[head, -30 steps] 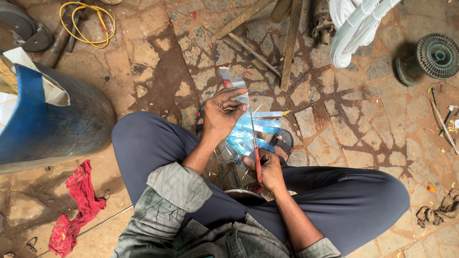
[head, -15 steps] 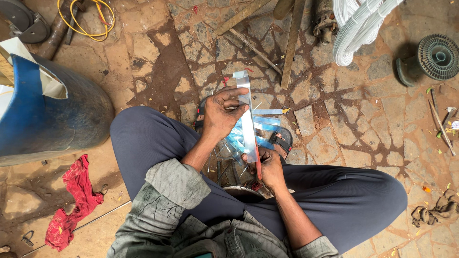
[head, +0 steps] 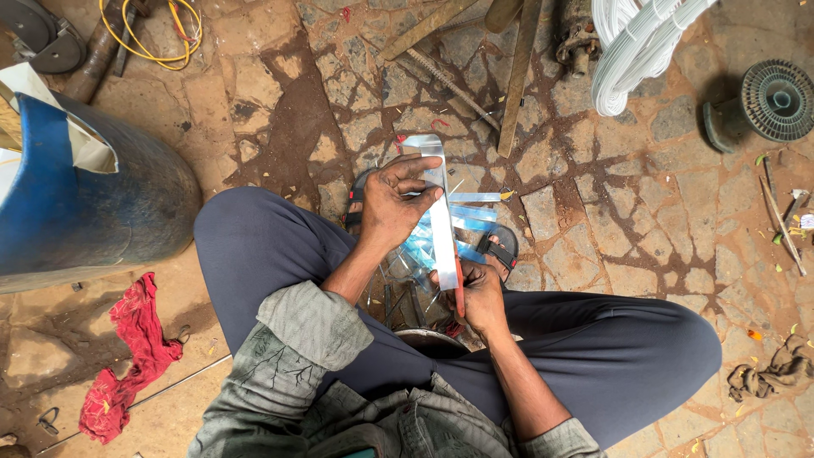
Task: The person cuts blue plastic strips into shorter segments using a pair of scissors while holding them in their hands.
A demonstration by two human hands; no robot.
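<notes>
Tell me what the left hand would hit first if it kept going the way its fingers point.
The left hand points right, fingers already on the pale metal strip. Past it, probably the loose bluish strips on the stone floor; depth is unclear.

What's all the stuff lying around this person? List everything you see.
shiny flat metal strip: one, silver, upright between both hands
red-handled tool: one, in right hand
blue plastic drum: one, left
red rag: one, lower left
yellow wire loop: one, top left
white tubing coil: one, top right
round grey spool: one, far right
wooden sticks: several, brown, top
left hand: grips strip
right hand: holds tool
</notes>
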